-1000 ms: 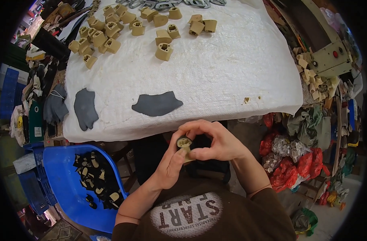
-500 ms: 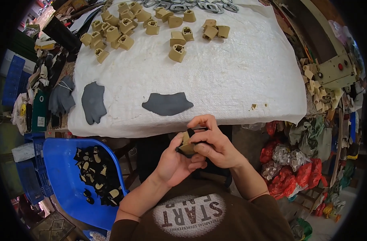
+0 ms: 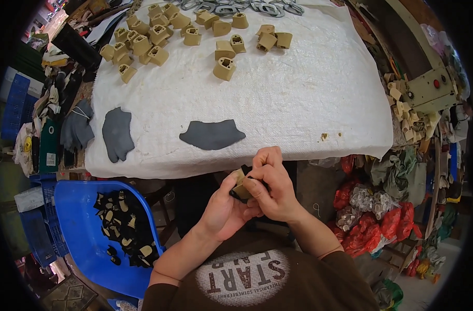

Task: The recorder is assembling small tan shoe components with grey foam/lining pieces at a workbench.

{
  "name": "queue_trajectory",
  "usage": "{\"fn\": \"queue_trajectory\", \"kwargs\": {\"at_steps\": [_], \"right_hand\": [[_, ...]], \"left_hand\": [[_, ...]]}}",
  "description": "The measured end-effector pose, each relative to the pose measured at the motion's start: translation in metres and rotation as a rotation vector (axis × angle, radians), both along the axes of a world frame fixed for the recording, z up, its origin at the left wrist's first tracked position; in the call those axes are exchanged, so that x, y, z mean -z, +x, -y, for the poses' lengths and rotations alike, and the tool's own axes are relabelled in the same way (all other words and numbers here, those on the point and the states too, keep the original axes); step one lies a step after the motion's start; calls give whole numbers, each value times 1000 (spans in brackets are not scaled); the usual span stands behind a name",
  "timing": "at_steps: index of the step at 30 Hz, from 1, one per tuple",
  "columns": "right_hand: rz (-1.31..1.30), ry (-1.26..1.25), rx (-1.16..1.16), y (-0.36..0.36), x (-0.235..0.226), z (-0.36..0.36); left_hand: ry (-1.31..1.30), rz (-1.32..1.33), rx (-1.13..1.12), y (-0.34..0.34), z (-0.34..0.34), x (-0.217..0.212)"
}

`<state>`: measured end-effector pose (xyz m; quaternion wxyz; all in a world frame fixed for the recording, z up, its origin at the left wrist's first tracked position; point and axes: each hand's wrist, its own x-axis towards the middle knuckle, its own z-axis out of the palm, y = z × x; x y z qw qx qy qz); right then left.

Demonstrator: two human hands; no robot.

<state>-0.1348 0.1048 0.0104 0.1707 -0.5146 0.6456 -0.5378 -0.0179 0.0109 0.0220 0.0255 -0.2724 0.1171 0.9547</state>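
Above my lap, just off the table's near edge, my left hand point(image 3: 221, 209) grips a tan block shoe heel point(image 3: 242, 193) partly wrapped in a dark covering piece point(image 3: 245, 169). My right hand point(image 3: 276, 187) is closed on the same heel from the other side, its thumb and fingers pressed against the covering. Much of the heel is hidden by my fingers. On the white-covered table point(image 3: 293, 109) lies a flat dark grey cut piece point(image 3: 212, 135), with another cut piece point(image 3: 117, 135) farther left.
Bare tan heels point(image 3: 158, 34) cluster at the far left and middle of the table, with grey rings point(image 3: 227, 10) behind. At my left stands a blue tub point(image 3: 73, 228) holding dark-covered heels point(image 3: 123, 220). A tied grey bundle point(image 3: 76, 127) and red bags point(image 3: 362, 236) flank the table.
My right hand has shifted slightly, its fingers now folded closer over the heel and covering. My left hand keeps its grip. The whole view has moved a little.
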Motion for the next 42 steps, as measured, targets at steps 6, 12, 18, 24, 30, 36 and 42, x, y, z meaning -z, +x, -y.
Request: {"fn": "queue_trajectory", "kwargs": {"at_steps": [6, 12, 18, 24, 30, 36, 42], "right_hand": [[707, -84, -172, -15, 0, -4], [456, 85, -270, -12, -7, -5], [8, 72, -120, -6, -12, -1], [632, 163, -296, 2, -16, -6], [420, -54, -149, 18, -1, 3], [666, -59, -204, 1, 5, 1], [1083, 191, -314, -16, -4, 19]], "left_hand": [[-409, -111, 90, 9, 12, 13], [-899, -311, 97, 9, 20, 29], [-640, -311, -111, 1, 8, 13], [-524, -161, -202, 1, 0, 12], [-793, -71, -317, 0, -15, 19], [-482, -331, -122, 2, -2, 16], [-617, -366, 89, 4, 4, 14]]}}
